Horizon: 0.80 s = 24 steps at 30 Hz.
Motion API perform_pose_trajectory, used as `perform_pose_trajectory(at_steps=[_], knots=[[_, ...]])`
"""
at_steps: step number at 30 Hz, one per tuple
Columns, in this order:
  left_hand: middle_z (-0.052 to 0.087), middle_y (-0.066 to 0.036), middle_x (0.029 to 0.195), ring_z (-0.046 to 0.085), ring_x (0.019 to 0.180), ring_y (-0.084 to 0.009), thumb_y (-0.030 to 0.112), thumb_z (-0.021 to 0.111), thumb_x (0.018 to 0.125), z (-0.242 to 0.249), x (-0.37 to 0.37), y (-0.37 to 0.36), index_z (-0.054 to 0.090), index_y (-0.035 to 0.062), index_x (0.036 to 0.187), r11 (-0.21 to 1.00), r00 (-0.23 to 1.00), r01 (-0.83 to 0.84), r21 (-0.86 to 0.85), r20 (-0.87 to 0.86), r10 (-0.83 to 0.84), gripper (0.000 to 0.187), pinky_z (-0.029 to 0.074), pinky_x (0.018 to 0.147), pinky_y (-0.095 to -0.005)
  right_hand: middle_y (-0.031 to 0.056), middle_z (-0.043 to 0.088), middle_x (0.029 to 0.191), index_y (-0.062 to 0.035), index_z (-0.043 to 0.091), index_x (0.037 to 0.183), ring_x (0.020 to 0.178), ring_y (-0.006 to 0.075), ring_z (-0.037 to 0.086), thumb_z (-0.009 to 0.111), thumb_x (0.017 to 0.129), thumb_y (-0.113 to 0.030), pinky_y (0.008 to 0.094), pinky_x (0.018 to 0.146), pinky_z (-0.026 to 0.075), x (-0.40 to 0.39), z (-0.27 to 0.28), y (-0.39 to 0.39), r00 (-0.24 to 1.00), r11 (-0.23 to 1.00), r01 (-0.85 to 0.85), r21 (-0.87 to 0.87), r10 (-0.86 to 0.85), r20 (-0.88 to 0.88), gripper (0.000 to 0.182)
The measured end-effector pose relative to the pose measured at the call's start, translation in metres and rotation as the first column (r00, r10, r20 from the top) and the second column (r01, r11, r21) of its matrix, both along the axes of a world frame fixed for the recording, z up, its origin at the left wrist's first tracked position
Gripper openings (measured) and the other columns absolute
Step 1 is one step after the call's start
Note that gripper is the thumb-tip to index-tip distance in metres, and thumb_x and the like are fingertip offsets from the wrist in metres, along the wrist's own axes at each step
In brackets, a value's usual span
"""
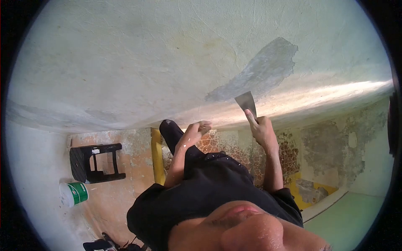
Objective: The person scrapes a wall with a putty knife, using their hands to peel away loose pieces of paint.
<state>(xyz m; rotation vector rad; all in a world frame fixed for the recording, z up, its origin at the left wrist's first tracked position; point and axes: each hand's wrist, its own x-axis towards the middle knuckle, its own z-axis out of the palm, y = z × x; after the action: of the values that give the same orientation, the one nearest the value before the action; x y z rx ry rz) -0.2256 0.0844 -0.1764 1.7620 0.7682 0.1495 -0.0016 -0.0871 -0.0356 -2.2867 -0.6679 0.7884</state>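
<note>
My right hand [264, 133] is closed around a scraper [246, 101], thumb laid along it, with the flat metal blade pointing up. The blade's edge is just below a bare grey patch [268, 69] where the paint is off the pale wall [138, 54]. My left hand [197, 133] hovers near the wall over my leg, fingers loosely bent and apart, holding nothing. Small white flecks dot my left forearm and my dark clothes.
A black plastic stool [119, 178] lies at the left, beside a white and green bucket [75, 194]. A yellow strip [157, 154] runs along the floor near my leg. Dark items [102, 244] sit at lower left. The lower right wall [326, 146] is patchy and peeling.
</note>
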Motion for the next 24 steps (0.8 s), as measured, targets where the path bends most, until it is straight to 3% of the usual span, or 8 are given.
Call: perform_pose_trajectory(at_steps=[6, 10, 14, 16, 18, 20, 22, 24], knots=[[0.073, -0.014, 0.12, 0.068, 0.108, -0.0172, 0.038, 0.067, 0.099, -0.002, -0.004, -0.009, 0.065, 0.0013, 0.13, 0.993, 0.986, 0.12, -0.016, 0.114, -0.118, 0.048, 0.052, 0.095, -0.0333, 0.0124, 0.033, 0.047, 0.0098, 0.052, 0.056, 0.048, 0.0122, 0.038, 0.06, 0.099, -0.058, 0.0397, 0.046, 0.036, -0.01, 0.031, 0.079, 0.933, 0.91, -0.312, 0.273, 0.239, 0.269, 0.08], [0.073, -0.015, 0.121, 0.069, 0.112, -0.0209, 0.035, 0.061, 0.101, 0.008, -0.011, -0.008, 0.063, -0.0038, 0.13, 0.996, 0.991, 0.083, -0.043, 0.111, -0.078, 0.048, 0.053, 0.096, -0.0318, 0.0148, 0.031, 0.049, 0.0108, 0.051, 0.058, 0.051, 0.0132, 0.037, 0.061, 0.097, -0.06, 0.041, 0.048, 0.036, -0.04, 0.051, 0.088, 0.924, 0.901, -0.344, 0.263, 0.276, 0.263, 0.081], [0.073, -0.014, 0.119, 0.069, 0.109, -0.0215, 0.037, 0.063, 0.101, -0.021, -0.019, -0.006, 0.065, 0.0006, 0.129, 0.998, 0.974, 0.059, -0.03, 0.222, -0.051, 0.045, 0.053, 0.095, -0.0335, 0.0123, 0.036, 0.047, 0.0063, 0.044, 0.053, 0.05, 0.0138, 0.04, 0.059, 0.097, -0.063, 0.041, 0.048, 0.039, -0.025, 0.025, 0.043, 0.986, 0.979, -0.161, 0.128, 0.155, 0.06, 0.083], [0.073, -0.012, 0.116, 0.067, 0.109, -0.0171, 0.041, 0.064, 0.101, -0.032, -0.016, -0.006, 0.066, 0.0015, 0.128, 0.996, 0.991, 0.037, -0.085, 0.129, -0.026, 0.048, 0.052, 0.094, -0.0329, 0.0099, 0.039, 0.047, 0.004, 0.044, 0.051, 0.048, 0.0143, 0.042, 0.058, 0.098, -0.063, 0.0402, 0.047, 0.039, -0.013, 0.009, 0.016, 0.996, 0.991, -0.086, 0.098, 0.085, 0.013, 0.083], [0.073, -0.01, 0.113, 0.066, 0.107, -0.0152, 0.041, 0.066, 0.1, -0.022, -0.012, -0.003, 0.067, 0.0009, 0.125, 0.995, 0.995, 0.04, -0.093, 0.099, -0.03, 0.047, 0.053, 0.093, -0.0326, 0.0124, 0.05, 0.049, 0.0091, 0.058, 0.056, 0.049, 0.018, 0.047, 0.057, 0.096, -0.068, 0.044, 0.052, 0.045, -0.002, 0.004, 0.001, 0.999, 0.999, 0.038, -0.034, -0.037, 0.009, 0.086], [0.073, -0.01, 0.112, 0.067, 0.105, -0.0175, 0.04, 0.066, 0.1, -0.004, -0.005, 0.001, 0.068, 0.0019, 0.124, 0.995, 0.997, 0.069, -0.072, 0.027, -0.067, 0.045, 0.053, 0.093, -0.0339, 0.0143, 0.051, 0.05, 0.009, 0.06, 0.059, 0.049, 0.019, 0.049, 0.057, 0.095, -0.068, 0.0448, 0.051, 0.045, -0.001, 0.016, 0.018, 0.999, 0.999, 0.014, -0.033, -0.013, 0.034, 0.086], [0.073, -0.011, 0.114, 0.068, 0.105, -0.0199, 0.039, 0.066, 0.1, 0.007, -0.002, 0.002, 0.068, 0.0044, 0.126, 0.995, 0.994, 0.102, 0.023, -0.035, -0.101, 0.043, 0.053, 0.093, -0.0354, 0.0024, 0.039, 0.045, -0.0033, 0.044, 0.052, 0.037, 0.013, 0.039, 0.056, 0.095, -0.07, 0.034, 0.036, 0.033, 0.0, 0.024, 0.053, 0.997, 0.988, -0.073, 0.136, 0.068, 0.045, 0.08], [0.073, -0.012, 0.117, 0.068, 0.106, -0.0218, 0.041, 0.067, 0.099, 0.006, 0.004, 0.004, 0.068, 0.0061, 0.128, 0.988, 0.998, 0.052, 0.147, 0.039, -0.058, 0.045, 0.053, 0.094, -0.0363, 0.0025, 0.038, 0.045, -0.0031, 0.046, 0.053, 0.035, 0.013, 0.038, 0.056, 0.095, -0.071, 0.0321, 0.033, 0.03, 0.008, 0.03, 0.055, 0.99, 0.985, -0.104, 0.134, 0.09, 0.108, 0.08]])
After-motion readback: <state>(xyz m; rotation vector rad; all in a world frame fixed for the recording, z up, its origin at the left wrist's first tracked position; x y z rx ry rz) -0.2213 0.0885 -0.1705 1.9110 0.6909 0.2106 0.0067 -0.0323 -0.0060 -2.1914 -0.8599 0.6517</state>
